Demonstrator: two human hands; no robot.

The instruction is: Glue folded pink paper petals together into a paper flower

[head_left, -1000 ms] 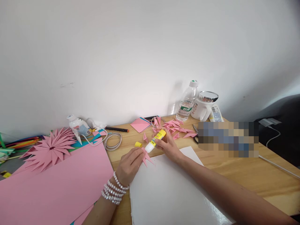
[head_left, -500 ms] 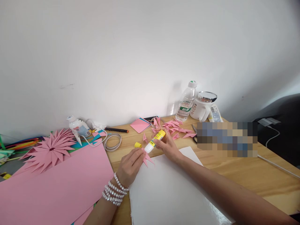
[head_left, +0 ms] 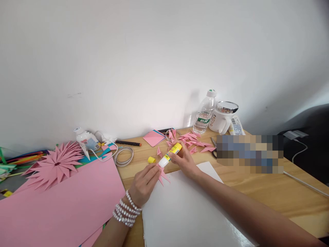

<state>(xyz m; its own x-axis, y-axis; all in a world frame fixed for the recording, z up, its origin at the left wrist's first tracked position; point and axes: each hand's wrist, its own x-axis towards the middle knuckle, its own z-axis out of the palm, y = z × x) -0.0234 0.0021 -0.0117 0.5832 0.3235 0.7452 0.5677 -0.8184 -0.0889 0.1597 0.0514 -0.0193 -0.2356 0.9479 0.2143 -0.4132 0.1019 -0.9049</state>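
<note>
My right hand is wrapped round a yellow and white glue stick, its uncapped end pointing down and left. That end meets a small pink folded-paper piece with pointed tips, pinched in my left hand. My left fingers partly hide the paper. Just beyond them lies the yellow glue cap. Several loose pink folded-paper points are scattered behind my right hand. Under both hands rests a stack of white sheets.
At left, a pink paper star sits on large pink sheets. A coiled cable, marker and white bottle stand behind. A water bottle and mug are at back right, near scissors.
Both hands stay almost where they were. The pink paper piece has turned slightly in my left fingers, and the glue stick remains against it.
</note>
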